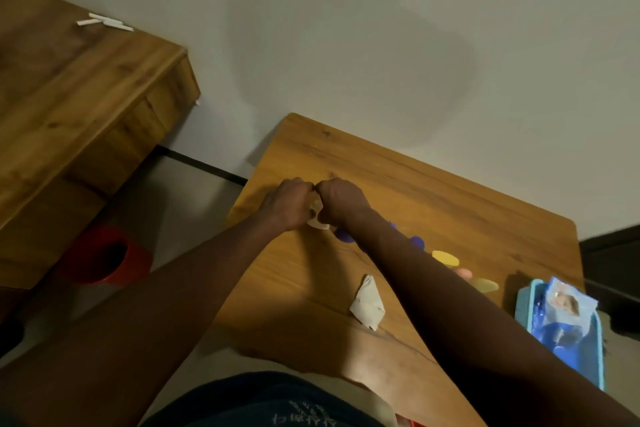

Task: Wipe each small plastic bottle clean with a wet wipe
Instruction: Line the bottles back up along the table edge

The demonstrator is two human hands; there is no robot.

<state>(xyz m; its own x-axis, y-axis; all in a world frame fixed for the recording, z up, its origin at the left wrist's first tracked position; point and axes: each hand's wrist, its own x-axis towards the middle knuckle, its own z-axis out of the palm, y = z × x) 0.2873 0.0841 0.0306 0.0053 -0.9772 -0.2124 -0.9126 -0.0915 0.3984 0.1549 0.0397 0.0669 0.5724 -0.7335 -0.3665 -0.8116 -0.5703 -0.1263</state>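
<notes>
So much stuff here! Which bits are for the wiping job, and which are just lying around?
Job: left hand and right hand gripping a white wipe; small coloured bottles behind the right forearm; crumpled wipe; wipes pack in blue tray.
Lying about: red bin on floor; white sticks on side cabinet.

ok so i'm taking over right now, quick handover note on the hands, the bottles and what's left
Hands: left hand and right hand are curled together above the brown wooden table, both gripping a white wet wipe. What it wraps is hidden.
Things: small blue plastic bottles and small yellow plastic bottles stand in a row, partly behind the right forearm. A crumpled white wipe lies nearer. The blue wipe packet sits in a light blue tray at the right.
Done: cannot tell which bottles are clean.
Left: likely finish this one, then work along the row.
</notes>
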